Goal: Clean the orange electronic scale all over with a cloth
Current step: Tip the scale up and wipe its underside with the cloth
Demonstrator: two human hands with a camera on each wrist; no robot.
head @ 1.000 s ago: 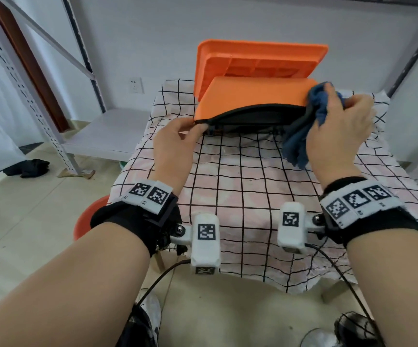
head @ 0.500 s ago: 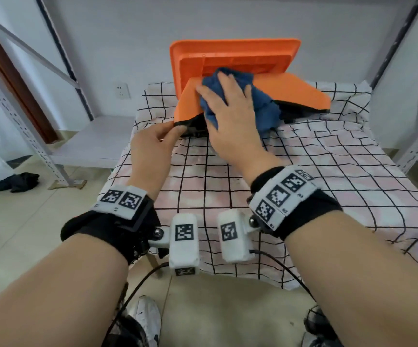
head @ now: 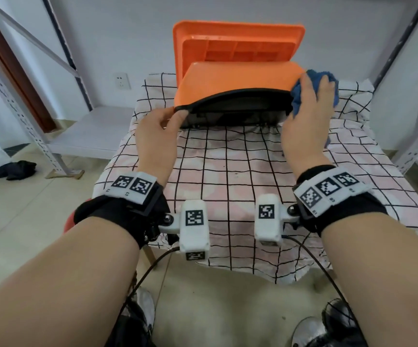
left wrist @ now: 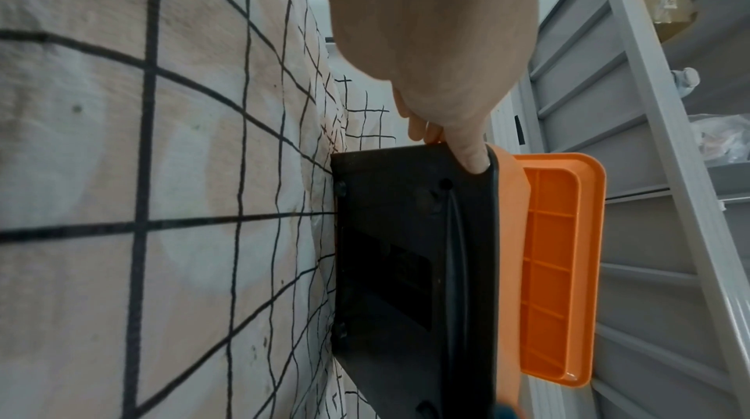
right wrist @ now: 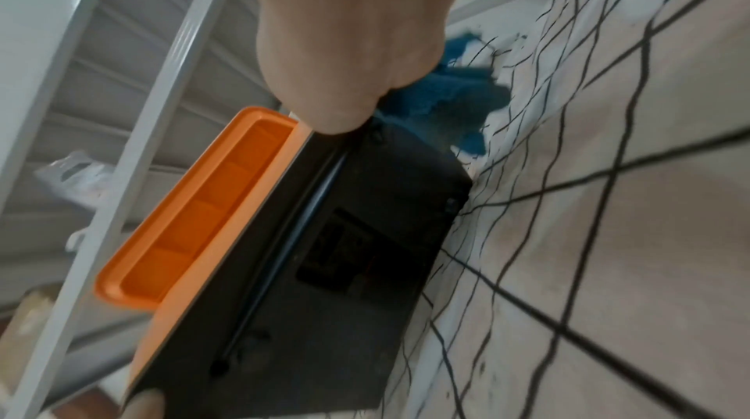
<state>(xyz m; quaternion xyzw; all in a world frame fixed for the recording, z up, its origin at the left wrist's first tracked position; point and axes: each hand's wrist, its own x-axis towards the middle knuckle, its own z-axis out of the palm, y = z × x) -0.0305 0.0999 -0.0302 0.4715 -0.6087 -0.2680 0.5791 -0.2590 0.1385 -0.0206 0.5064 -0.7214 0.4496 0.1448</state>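
The orange electronic scale (head: 238, 78) is tipped up on its far edge near the back of the bench (head: 228, 171), which is covered by a pink-and-white cloth with a black grid. Its black underside (left wrist: 405, 249) faces the person, and the orange weighing tray (head: 238, 43) stands up behind the body, ribbed side showing.

The left hand (head: 153, 136) is at the scale's near-left corner. Its thumb (left wrist: 466, 150) presses on the black rim there, and the other fingers (left wrist: 418, 130) curl round the far side of the edge, so the corner is pinched and the scale is propped in its tilt.

The right hand (head: 303, 126) is at the scale's right end with a blue cloth (head: 313, 88) bunched in it. The fingers are curled round the cloth, holding it against the right edge of the orange body; part of the cloth sticks out beyond the fingertips and some hangs down beside the black underside, as the right wrist view shows (right wrist: 446, 95).

Grey metal shelving (head: 10, 96) stands to the left and right of the bench, with a white wall socket (head: 122, 81) on the far wall and a dark rag (head: 15, 169) on the floor at the left.
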